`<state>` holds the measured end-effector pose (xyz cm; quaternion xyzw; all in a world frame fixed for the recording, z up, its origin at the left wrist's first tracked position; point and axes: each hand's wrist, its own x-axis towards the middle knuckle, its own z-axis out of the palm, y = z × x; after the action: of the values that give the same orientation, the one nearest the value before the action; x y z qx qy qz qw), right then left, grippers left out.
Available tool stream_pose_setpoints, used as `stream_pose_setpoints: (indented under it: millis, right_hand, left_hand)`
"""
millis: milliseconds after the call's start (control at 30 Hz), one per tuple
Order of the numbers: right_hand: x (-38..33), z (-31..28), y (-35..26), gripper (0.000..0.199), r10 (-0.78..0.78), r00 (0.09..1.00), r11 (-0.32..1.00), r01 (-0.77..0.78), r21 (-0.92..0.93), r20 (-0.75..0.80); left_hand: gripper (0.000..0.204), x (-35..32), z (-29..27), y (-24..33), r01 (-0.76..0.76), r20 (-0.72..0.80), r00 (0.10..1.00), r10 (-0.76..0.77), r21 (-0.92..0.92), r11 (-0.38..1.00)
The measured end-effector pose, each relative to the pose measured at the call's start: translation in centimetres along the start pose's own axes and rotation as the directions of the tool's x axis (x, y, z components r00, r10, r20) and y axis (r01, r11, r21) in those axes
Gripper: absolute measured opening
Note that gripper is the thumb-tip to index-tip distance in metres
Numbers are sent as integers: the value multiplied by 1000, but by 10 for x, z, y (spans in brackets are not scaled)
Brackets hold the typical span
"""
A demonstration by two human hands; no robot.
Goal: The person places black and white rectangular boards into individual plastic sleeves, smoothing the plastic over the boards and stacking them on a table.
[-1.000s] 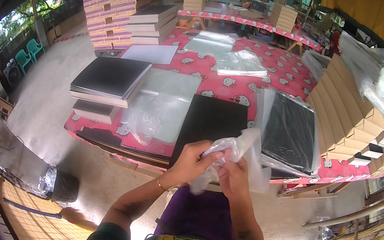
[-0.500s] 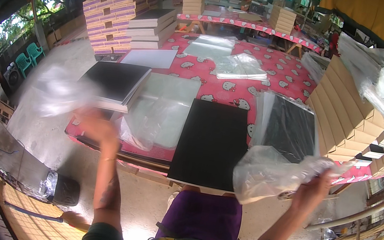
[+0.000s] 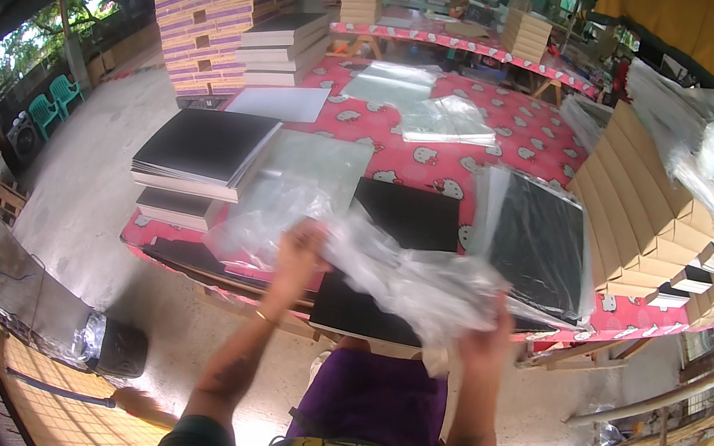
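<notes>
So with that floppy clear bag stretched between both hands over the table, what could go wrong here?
The clear plastic bag looks thin and crumpled, so pulling it between the left hand and right hand might tear it. It also hangs over the black board lying at the table's front edge, so a sweep of the bag could perhaps nudge that board off. Loose plastic sheets beside it might slide too.

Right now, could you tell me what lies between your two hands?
In the head view, the crumpled clear plastic bag stretches from the left hand to the right hand.
</notes>
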<state>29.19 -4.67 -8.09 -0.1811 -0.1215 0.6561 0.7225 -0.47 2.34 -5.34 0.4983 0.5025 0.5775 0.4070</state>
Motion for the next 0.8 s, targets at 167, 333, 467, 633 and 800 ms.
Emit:
stream_pose_setpoints:
  millis: [167,333,467,633,800]
  right_hand:
    - [-33,-1,-131,37,-570,807,820,572,-36,-155]
    - [-32,37,-81,28,-680,724,575,624,-529,115]
    - [-7,14,4,14,-331,915,571,388,-724,230]
    - [-7,54,63,5,-83,948,839,232,-492,307]
    - [-16,46,42,11,-38,869,995,80,-65,493]
  left_hand:
    - [31,32,-108,70,-605,-747,606,275,-207,769]
    - [33,40,-130,36,-276,52,804,592,915,294]
    - [40,31,-32,-7,-506,387,859,335,738,446]
    - [25,-41,54,16,-178,559,805,198,-91,980]
    - [16,-33,40,-2,-331,152,935,320,55,942]
